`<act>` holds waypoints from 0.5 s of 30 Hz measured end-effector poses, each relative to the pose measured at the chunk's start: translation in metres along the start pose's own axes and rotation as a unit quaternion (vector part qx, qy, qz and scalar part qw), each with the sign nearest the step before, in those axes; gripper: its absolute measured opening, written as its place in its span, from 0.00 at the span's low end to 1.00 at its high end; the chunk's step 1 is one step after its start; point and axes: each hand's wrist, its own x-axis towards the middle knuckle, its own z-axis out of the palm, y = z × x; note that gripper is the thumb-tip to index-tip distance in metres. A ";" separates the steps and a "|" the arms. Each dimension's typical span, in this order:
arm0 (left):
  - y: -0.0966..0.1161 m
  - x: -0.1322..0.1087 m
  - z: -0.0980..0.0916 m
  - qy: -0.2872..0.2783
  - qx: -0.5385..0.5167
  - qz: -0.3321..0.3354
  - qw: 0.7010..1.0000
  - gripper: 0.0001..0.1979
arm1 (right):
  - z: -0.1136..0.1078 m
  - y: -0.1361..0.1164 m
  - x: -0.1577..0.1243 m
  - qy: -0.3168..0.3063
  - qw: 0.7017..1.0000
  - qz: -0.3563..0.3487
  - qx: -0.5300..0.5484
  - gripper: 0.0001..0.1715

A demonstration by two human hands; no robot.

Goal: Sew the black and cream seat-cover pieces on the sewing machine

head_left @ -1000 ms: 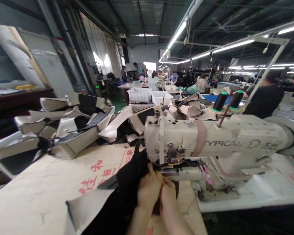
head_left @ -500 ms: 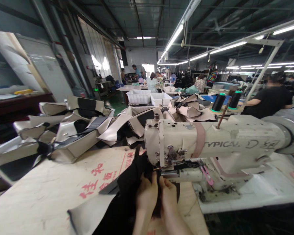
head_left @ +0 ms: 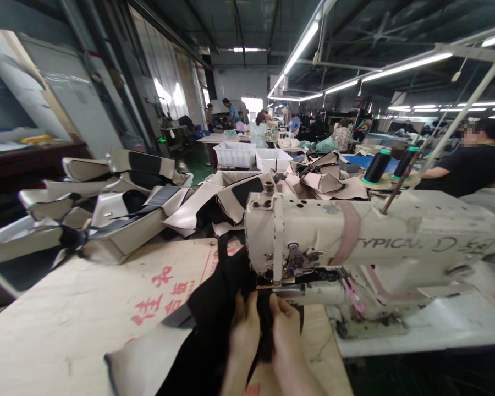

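Observation:
A black and beige sewn piece (head_left: 208, 335) lies across the plywood and runs up under the head of a sewing machine (head_left: 305, 231). My left hand (head_left: 245, 327) is closed on its black part, just in front of the needle area, with the fingers partly blurred. Close beside it, my right hand (head_left: 286, 327) pinches the black material near the end of the machine's cylinder arm (head_left: 313, 293). Both hands sit left of and below the machine head. The needle and the stitching point are hard to make out.
Plywood with red lettering (head_left: 82, 313) forms the work surface. Several beige and black sewn pieces (head_left: 124, 236) are heaped behind it. White bins (head_left: 235, 155) stand further back. Black thread spools (head_left: 377, 166) rise behind the machine. A person in black (head_left: 474, 159) sits at the right.
The camera view has shifted slightly, so the machine appears a little further right. Both hands keep hold of the black material near the needle area, with only slight movement.

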 end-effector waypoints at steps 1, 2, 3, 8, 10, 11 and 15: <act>0.001 0.000 -0.003 -0.008 0.012 0.007 1.000 0.19 | -0.001 0.001 0.001 -0.002 1.000 -0.002 -0.002 0.23; 0.003 0.001 -0.007 -0.019 0.029 0.009 0.999 0.18 | -0.002 0.001 0.001 -0.003 1.000 -0.002 -0.001 0.23; 0.005 0.002 -0.013 -0.029 0.049 0.001 0.998 0.17 | -0.002 0.001 0.000 -0.005 1.000 -0.002 0.003 0.23; 0.022 0.009 -0.046 -0.020 -0.026 -0.090 0.995 0.21 | -0.001 -0.002 -0.005 -0.007 1.000 0.008 0.018 0.22; 0.027 0.011 -0.054 -0.026 -0.187 -0.129 0.973 0.20 | -0.001 -0.003 -0.006 0.002 1.000 0.008 0.017 0.20; 0.029 0.012 -0.057 -0.039 -0.277 -0.158 0.947 0.19 | -0.001 -0.004 -0.007 0.006 1.000 0.009 0.020 0.19; 0.037 0.016 -0.062 -0.148 -0.502 -0.208 0.826 0.14 | 0.000 -0.006 -0.006 0.007 0.999 0.021 0.029 0.23</act>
